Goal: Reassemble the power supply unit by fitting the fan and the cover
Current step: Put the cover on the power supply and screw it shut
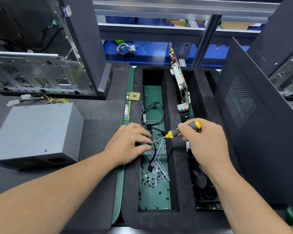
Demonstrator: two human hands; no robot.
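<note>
The grey power supply unit (35, 132) lies on the black mat at the left, cover on, its yellow and black wires (46, 99) trailing behind it. My right hand (205, 141) grips a yellow and black screwdriver (181, 130), its shaft pointing left toward my left hand (128, 144). My left fingertips pinch at the screwdriver's tip over the tray slot; whether a screw sits between them is too small to tell. Several loose screws (152, 179) lie on the green floor of the slot below.
A black foam tray (179, 166) has a long slot holding a black cable (152, 112) and clear cable ties (161, 164). A motherboard (181, 86) stands on edge in the tray. A black fan (201, 181) lies under my right wrist. An open computer case (37, 75) is far left, a side panel (254, 119) right.
</note>
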